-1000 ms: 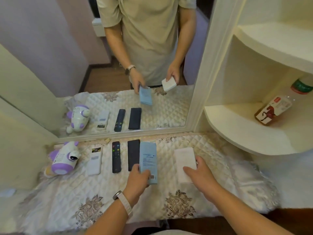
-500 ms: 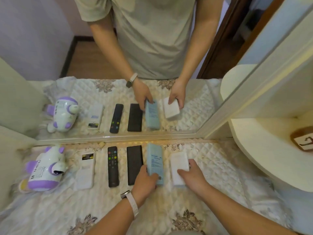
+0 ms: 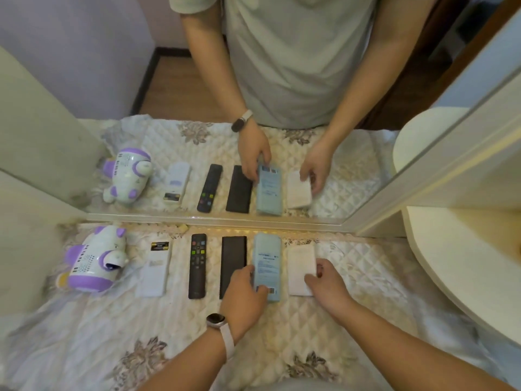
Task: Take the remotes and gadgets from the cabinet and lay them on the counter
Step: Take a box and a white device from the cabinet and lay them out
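Left hand [image 3: 244,294] grips the blue gadget [image 3: 266,263], right hand [image 3: 327,280] rests open-fingered on the white gadget [image 3: 301,265] by the counter's [image 3: 84,334] back edge; right side open.

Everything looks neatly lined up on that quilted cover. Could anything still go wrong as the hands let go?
The left hand rests on the light blue box, close beside the black slab; pulling away carelessly could nudge either out of line. The right hand could likewise drag the white box askew across the soft quilted cover.
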A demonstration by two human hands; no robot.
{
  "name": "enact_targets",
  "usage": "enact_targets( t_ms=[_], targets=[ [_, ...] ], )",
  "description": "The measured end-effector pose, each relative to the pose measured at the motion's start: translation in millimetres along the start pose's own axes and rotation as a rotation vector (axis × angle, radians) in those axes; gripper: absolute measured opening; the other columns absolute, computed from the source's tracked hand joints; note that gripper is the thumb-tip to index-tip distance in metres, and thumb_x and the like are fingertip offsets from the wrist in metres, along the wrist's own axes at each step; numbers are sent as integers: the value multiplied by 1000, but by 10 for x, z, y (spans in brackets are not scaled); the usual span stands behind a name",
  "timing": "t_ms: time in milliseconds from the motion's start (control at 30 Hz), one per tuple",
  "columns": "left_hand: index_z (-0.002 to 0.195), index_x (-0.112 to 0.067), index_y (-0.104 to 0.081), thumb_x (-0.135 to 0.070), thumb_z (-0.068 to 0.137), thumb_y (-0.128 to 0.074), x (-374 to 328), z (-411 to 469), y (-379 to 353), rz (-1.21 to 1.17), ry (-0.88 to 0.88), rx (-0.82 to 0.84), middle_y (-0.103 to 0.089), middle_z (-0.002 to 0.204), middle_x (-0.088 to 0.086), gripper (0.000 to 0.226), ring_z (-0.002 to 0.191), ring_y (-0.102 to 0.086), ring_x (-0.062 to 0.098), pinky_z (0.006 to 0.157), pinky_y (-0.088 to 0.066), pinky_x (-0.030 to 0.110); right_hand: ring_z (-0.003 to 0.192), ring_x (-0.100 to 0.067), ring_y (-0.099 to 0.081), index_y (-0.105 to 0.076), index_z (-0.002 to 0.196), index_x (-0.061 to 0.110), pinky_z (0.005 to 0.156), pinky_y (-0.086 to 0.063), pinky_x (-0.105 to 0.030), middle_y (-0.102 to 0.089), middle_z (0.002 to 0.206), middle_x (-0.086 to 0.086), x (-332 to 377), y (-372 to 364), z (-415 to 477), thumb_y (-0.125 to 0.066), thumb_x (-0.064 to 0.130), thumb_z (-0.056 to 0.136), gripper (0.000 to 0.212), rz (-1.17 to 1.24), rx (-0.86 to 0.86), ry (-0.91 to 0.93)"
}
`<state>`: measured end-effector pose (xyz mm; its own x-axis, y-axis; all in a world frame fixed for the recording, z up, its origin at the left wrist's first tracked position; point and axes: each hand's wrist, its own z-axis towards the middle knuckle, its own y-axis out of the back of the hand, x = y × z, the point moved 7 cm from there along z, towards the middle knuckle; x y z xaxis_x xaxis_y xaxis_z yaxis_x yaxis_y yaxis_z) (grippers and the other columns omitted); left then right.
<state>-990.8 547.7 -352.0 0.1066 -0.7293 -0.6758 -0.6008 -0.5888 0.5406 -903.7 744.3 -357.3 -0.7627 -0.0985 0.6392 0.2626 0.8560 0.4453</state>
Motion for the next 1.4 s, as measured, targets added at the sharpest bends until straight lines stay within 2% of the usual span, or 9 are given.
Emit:
enact_targets(
  t_ms=[133, 300, 433, 567, 667, 833, 967, 1267, 1400],
  targets=[
    [137, -23, -46, -36, 88, -56, -37, -155, 52, 111, 32, -50, -53, 127, -2, 52, 109, -59, 15, 88, -54, 37, 90, -12, -56, -48, 131, 10, 64, -40, -24, -60, 111, 1, -30, 131, -37, -53, 13, 92, 39, -84, 30, 48],
    [135, -17, -51, -31, 91, -56, -172, -493, 85, 168, -10, -129, -56, 128, 0, 46, 112, -58, 16, 93, -50, 30, 103, -19, -52, -48, 132, 8, 76, -36, -26, -54, 128, -8, -61, 294, -105, -54, 20, 93, 41, -249, 60, 124],
    [132, -20, -55, -34, 90, -54, -363, -813, 116, 323, -148, -206, -58, 125, -3, 44, 113, -56, 14, 93, -48, 29, 104, -20, -53, -50, 130, 12, 81, -42, -29, -52, 129, -7, -57, 360, -201, -50, 29, 94, 40, -393, 99, 247],
    [132, -20, -57, -35, 91, -54, -555, -1143, 170, 496, -266, -313, -58, 131, -3, 43, 118, -55, 16, 97, -43, 28, 124, -20, -44, -45, 138, 18, 95, -43, -32, -45, 138, -1, 90, 321, -384, -42, 35, 95, 46, -614, 124, 496],
    [131, -21, -58, -42, 89, -50, -576, -1412, 219, 577, -273, -391, -59, 134, 1, 48, 121, -56, 20, 98, -45, 35, 125, -19, -42, -45, 139, 20, 97, -41, -33, -45, 138, 3, 294, 210, -603, -40, 37, 96, 46, -797, 138, 779],
    [126, -20, -62, -44, 87, -48, -506, -1902, 369, 638, -219, -548, -62, 129, 5, 47, 115, -60, 27, 92, -50, 43, 98, -28, -64, -68, 111, 14, 73, -54, -39, -67, 110, -5, 629, -34, -1045, -44, 39, 82, 45, -910, 173, 1181],
    [126, -19, -62, -43, 91, -47, -272, -2386, 487, 582, -128, -662, -61, 130, 7, 44, 116, -58, 30, 94, -48, 47, 99, -28, -64, -68, 113, 11, 75, -54, -40, -69, 110, -7, 778, -340, -1549, -47, 39, 82, 47, -960, 257, 1445],
    [122, -15, -64, -32, 84, -63, 166, -3474, 674, 613, -131, -887, -64, 122, 6, 42, 112, -57, 24, 97, -42, 38, 101, -28, -62, -66, 115, 15, 78, -52, -40, -68, 112, -4, 836, -874, -2811, -51, 42, 82, 45, -905, 354, 1783],
    [124, -17, -63, -37, 88, -56, 580, -4002, 820, 597, -32, -938, -63, 126, 5, 42, 116, -58, 25, 99, -45, 44, 105, -26, -61, -66, 117, 17, 82, -51, -39, -67, 113, -2, 825, -1194, -3429, -53, 41, 81, 45, -883, 392, 1865]
  ],
)
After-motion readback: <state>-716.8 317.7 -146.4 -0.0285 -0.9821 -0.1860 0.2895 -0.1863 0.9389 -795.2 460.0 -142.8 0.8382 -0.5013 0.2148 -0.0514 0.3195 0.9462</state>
